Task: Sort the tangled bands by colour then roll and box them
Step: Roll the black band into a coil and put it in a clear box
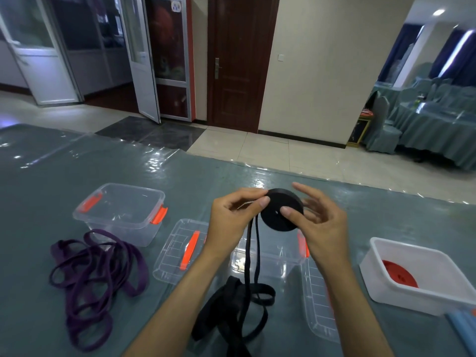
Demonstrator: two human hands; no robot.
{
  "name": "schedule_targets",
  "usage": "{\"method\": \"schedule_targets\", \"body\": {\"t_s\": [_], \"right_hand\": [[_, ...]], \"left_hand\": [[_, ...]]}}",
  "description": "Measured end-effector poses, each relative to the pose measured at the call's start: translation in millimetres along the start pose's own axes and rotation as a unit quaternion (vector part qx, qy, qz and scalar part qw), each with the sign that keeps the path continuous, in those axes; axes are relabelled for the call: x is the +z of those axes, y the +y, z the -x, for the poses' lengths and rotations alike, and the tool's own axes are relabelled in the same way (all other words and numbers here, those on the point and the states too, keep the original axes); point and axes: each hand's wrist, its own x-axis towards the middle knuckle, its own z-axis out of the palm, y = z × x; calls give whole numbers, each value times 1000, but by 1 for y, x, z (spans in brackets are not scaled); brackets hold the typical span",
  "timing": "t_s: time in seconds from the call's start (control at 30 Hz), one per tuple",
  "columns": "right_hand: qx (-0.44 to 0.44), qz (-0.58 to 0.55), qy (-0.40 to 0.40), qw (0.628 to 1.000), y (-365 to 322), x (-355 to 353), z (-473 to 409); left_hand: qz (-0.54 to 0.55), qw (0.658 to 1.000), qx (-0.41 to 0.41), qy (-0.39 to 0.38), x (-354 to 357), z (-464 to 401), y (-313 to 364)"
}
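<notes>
A black band roll (280, 211) is held up over the table between both hands. My right hand (322, 222) holds the roll, thumb pressed on its flat face and fingers behind it. My left hand (231, 220) pinches the black band at the roll's left edge. Two black strands hang from there down to a loose black band pile (231, 305) on the table. A tangled purple band (95, 276) lies at the left. A red roll (399, 275) sits in a white box (438, 295) at the right.
A clear box with orange clips (121, 212) stands behind the purple band. A clear lid (177, 251) lies left of my arms, another clear box (273, 256) sits beneath my hands, and a second lid (319, 305) lies at its right. The table (51, 176) wears glossy plastic.
</notes>
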Motion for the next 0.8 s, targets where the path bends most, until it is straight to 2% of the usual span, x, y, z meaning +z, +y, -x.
{"method": "schedule_targets", "body": {"t_s": [0.13,0.27,0.33,0.43,0.53,0.63,0.7,0.8], "right_hand": [[-7,-32,37,999,-2,4,2],[58,-45,-20,997,-2,-4,-2],[40,-34,-36,998,-4,-8,-6],[-17,-9,-17,1000,-6,-8,-9],[-1,-10,-19,1000,-3,-8,-9],[22,-8,-75,997,-2,-15,-11],[-13,12,-66,998,-4,-17,-12],[-37,23,-11,999,-2,-13,-13]], "left_hand": [[8,998,-28,-54,-2,-3,4],[13,1000,-23,7,1,-7,8],[17,999,-23,23,6,-5,5],[17,1000,-22,-5,9,-5,1],[16,1000,-22,7,8,-9,3],[18,999,-11,44,8,-7,3],[9,1000,4,27,8,-5,-1],[2,1000,-10,-28,6,-7,-3]]}}
